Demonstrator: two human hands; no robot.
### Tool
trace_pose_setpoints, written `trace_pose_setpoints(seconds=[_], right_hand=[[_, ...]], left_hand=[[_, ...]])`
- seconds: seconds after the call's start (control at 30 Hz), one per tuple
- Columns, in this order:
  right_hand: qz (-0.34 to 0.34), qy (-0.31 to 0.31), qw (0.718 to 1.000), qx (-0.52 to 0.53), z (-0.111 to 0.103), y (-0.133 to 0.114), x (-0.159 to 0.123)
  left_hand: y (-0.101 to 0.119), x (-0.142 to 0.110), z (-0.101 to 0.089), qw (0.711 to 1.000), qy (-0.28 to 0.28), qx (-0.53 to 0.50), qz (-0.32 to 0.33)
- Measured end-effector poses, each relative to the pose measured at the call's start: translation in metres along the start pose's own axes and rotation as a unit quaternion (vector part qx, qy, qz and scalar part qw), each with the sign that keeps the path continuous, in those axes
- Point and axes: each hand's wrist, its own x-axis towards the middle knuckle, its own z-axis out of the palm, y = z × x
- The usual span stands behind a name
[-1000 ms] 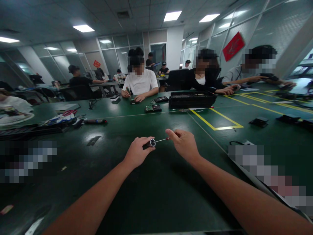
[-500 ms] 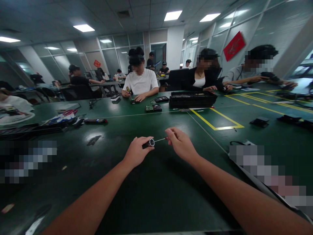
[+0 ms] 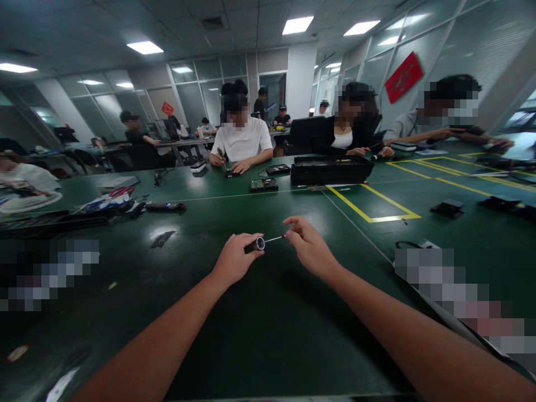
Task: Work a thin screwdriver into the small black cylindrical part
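Observation:
My left hand (image 3: 235, 259) is wrapped round a dark cylinder (image 3: 253, 244), perhaps a flashlight, whose ringed end faces right. From that open end a thin metal shaft runs to the small red handle (image 3: 284, 236) of a slim screwdriver (image 3: 274, 239). My right hand (image 3: 310, 245) pinches this handle near the thumb tip, with the upper fingers lifted and apart. The shaft's tip meets the cylinder's end; how deep it sits inside cannot be made out. Both hands are above the green table (image 3: 251, 329).
A dark pen-like tool (image 3: 165, 206) lies to the left, near tangled cables (image 3: 111, 200). A black tray (image 3: 331, 170), a green circuit board (image 3: 264, 185) and a person in a white shirt (image 3: 243, 139) are across the table. A black piece (image 3: 447, 208) lies at right.
My right hand's upper fingers have opened and lifted off the screwdriver handle, while the thumb stays by it. The left hand and the cylinder have stayed in place.

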Motion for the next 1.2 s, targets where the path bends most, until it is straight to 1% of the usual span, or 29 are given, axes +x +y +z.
trace_pose_setpoints(seconds=[0.13,0.2,0.27,0.33,0.4,0.47,0.5,0.53,0.57,0.6,0.67,0.73,0.93,1.07,1.13,1.2], right_hand=[[-0.004,0.022,0.998,-0.052,0.0,-0.002,0.0],[-0.002,0.035,0.998,-0.051,0.0,-0.003,0.0],[0.003,0.043,0.999,-0.013,0.002,-0.004,-0.001],[0.008,0.05,0.998,0.044,0.003,-0.005,-0.001],[0.023,0.056,0.992,0.114,0.005,-0.004,0.001],[0.064,0.069,0.974,0.207,0.005,0.0,0.006],[0.095,0.077,0.957,0.264,0.005,0.003,0.008],[0.127,0.099,0.94,0.302,0.005,0.007,0.011],[0.155,0.128,0.928,0.315,0.005,0.011,0.013],[0.168,0.15,0.924,0.31,0.004,0.014,0.015],[0.164,0.165,0.927,0.296,0.005,0.019,0.017],[0.152,0.16,0.932,0.287,0.006,0.021,0.016],[0.116,0.125,0.943,0.285,0.012,0.016,0.011],[0.094,0.101,0.955,0.263,0.013,0.016,0.009],[0.089,0.09,0.96,0.25,0.013,0.016,0.008],[0.09,0.092,0.962,0.242,0.012,0.016,0.008]], left_hand=[[0.002,0.0,0.0,1.0,-0.005,-0.002,0.002],[0.002,0.0,0.001,1.0,-0.007,-0.001,0.001],[0.002,-0.001,0.001,1.0,-0.009,0.001,-0.001],[0.002,-0.002,0.001,1.0,-0.007,0.001,-0.003],[0.003,-0.002,0.0,1.0,0.0,0.001,0.009],[0.005,-0.002,0.0,0.999,0.012,0.007,0.033],[0.006,-0.001,0.0,0.999,0.019,0.012,0.041],[0.007,0.0,0.0,0.999,0.022,0.018,0.042],[0.007,0.0,0.0,0.999,0.021,0.023,0.035],[0.007,0.001,0.0,0.999,0.016,0.025,0.024],[0.006,0.003,0.001,1.0,-0.001,0.023,0.004],[0.004,0.003,0.001,1.0,-0.01,0.022,-0.004],[0.006,0.002,-0.002,1.0,-0.004,0.011,-0.002],[0.009,0.0,-0.002,1.0,-0.003,-0.001,-0.005],[0.009,-0.001,-0.002,1.0,0.001,-0.005,-0.001],[0.008,-0.001,-0.001,1.0,0.002,-0.008,0.003]])
